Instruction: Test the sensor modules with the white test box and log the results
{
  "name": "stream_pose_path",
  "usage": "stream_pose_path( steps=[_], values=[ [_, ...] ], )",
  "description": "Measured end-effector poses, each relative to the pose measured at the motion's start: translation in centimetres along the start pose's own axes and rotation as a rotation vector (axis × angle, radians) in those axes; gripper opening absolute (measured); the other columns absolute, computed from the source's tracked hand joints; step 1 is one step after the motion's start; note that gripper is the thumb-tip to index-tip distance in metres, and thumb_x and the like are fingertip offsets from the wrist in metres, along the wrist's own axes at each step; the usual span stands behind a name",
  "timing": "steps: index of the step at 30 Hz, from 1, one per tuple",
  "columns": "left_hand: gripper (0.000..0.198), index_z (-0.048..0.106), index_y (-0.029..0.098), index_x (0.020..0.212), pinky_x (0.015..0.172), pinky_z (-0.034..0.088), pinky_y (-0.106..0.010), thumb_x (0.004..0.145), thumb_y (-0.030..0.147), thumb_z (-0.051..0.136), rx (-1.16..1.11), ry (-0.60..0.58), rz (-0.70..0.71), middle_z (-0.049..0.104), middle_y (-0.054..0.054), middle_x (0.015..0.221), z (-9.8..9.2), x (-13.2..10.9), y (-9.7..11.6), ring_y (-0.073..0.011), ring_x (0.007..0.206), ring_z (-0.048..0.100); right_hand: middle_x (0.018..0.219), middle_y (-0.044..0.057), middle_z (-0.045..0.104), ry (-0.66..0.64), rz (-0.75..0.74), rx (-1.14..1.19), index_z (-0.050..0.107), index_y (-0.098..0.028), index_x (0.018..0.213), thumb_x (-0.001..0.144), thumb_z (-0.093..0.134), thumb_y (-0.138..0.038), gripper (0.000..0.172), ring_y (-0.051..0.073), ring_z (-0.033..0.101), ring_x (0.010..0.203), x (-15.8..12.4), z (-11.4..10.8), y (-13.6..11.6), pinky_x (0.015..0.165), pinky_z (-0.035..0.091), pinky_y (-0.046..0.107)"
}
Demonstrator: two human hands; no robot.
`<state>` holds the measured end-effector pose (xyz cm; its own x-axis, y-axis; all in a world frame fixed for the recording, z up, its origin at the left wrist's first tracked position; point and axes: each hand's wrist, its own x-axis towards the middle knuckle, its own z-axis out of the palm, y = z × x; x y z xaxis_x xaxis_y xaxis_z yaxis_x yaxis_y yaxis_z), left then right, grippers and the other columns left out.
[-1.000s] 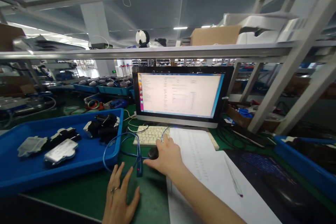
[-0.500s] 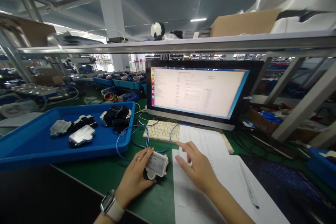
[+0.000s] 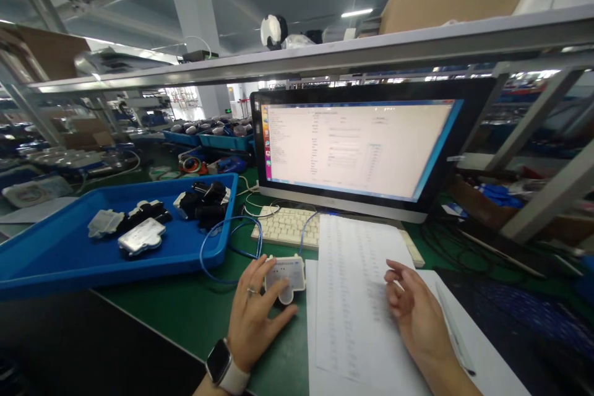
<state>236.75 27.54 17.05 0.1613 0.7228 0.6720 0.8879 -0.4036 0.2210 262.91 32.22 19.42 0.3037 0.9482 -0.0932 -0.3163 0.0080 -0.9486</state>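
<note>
My left hand [image 3: 260, 306], with a ring and a watch, rests on a small white plastic device [image 3: 284, 275] on the green table. Its fingers hold the device's left side and top; a blue cable runs behind it. To the right, my right hand [image 3: 415, 309] is over the printed sheets of paper [image 3: 352, 297], its fingers loosely bent and apart, nothing seen in them. A pen [image 3: 452, 328] lies on the paper beside my right wrist, partly hidden by it.
A blue tray [image 3: 153, 266] at the left holds several white and black parts. Behind the papers are a keyboard [image 3: 290, 226] and a monitor [image 3: 357, 148] that is switched on. A shelf [image 3: 297, 62] runs above. Cables lie at the right.
My right hand has moved right, away from the device and across the papers. The device has turned and shifted slightly under my left hand. More of the printed sheet shows.
</note>
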Motion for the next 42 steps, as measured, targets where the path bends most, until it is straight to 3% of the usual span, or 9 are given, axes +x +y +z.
stream_pose_path(
  steps=[3, 9, 26, 30, 35, 42],
  values=[
    [0.021, 0.059, 0.024, 0.096, 0.099, 0.043, -0.052, 0.076, 0.025, 0.065, 0.017, -0.012, 0.021, 0.047, -0.008, 0.13, -0.1, 0.1, 0.0, -0.0304, 0.126, 0.04, 0.067, -0.003, 0.05, 0.042, 0.129, 0.198, 0.064, -0.018, 0.084, 0.061, 0.069, -0.039, 0.032, 0.005, 0.036, 0.043, -0.1, 0.5, -0.7, 0.031, 0.027, 0.014],
    [0.016, 0.058, 0.02, 0.095, 0.1, 0.046, -0.048, 0.079, 0.02, 0.061, -0.049, -0.047, 0.002, 0.039, -0.012, 0.138, 0.7, -0.1, 0.1, -0.0302, 0.132, 0.033, 0.063, -0.003, 0.048, 0.161, 0.283, 0.398, 0.062, -0.015, 0.078, 0.064, 0.063, -0.034, 0.023, 0.005, 0.034, 0.042, 0.3, 0.0, -1.9, 0.029, 0.027, 0.014],
    [0.015, 0.06, 0.019, 0.094, 0.097, 0.047, -0.047, 0.079, 0.02, 0.061, -0.137, -0.038, -0.049, 0.031, -0.015, 0.143, 0.8, -0.3, -0.2, -0.0306, 0.129, 0.038, 0.054, -0.005, 0.036, 0.184, 0.345, 0.594, 0.055, -0.015, 0.067, 0.072, 0.053, -0.029, 0.014, 0.005, 0.031, 0.039, 0.4, -0.5, -2.2, 0.03, 0.027, 0.015],
    [0.015, 0.06, 0.018, 0.094, 0.097, 0.047, -0.049, 0.079, 0.02, 0.062, -0.143, -0.027, -0.03, 0.035, -0.016, 0.141, 0.9, -0.2, -0.3, -0.0311, 0.13, 0.037, 0.051, -0.005, 0.034, 0.182, 0.366, 0.634, 0.051, -0.016, 0.061, 0.078, 0.046, -0.027, 0.021, 0.006, 0.03, 0.037, 0.3, -0.4, -2.3, 0.029, 0.026, 0.016],
    [0.015, 0.06, 0.019, 0.094, 0.098, 0.046, -0.05, 0.079, 0.019, 0.061, -0.144, -0.033, -0.031, 0.034, -0.015, 0.142, 0.9, -0.2, -0.3, -0.0313, 0.131, 0.036, 0.046, -0.005, 0.03, 0.168, 0.377, 0.724, 0.03, -0.019, 0.05, 0.08, 0.047, -0.026, 0.036, 0.006, 0.027, 0.034, 0.3, -0.6, -2.3, 0.028, 0.023, 0.02],
    [0.015, 0.061, 0.018, 0.093, 0.098, 0.046, -0.05, 0.078, 0.02, 0.062, -0.141, -0.029, -0.028, 0.035, -0.016, 0.141, 0.9, -0.2, -0.3, -0.0319, 0.13, 0.036, 0.038, -0.008, 0.023, 0.184, 0.367, 0.676, 0.024, -0.02, 0.05, 0.085, 0.053, -0.029, 0.046, 0.006, 0.019, 0.029, 0.4, -0.4, -2.1, 0.026, 0.013, 0.023]
  ],
)
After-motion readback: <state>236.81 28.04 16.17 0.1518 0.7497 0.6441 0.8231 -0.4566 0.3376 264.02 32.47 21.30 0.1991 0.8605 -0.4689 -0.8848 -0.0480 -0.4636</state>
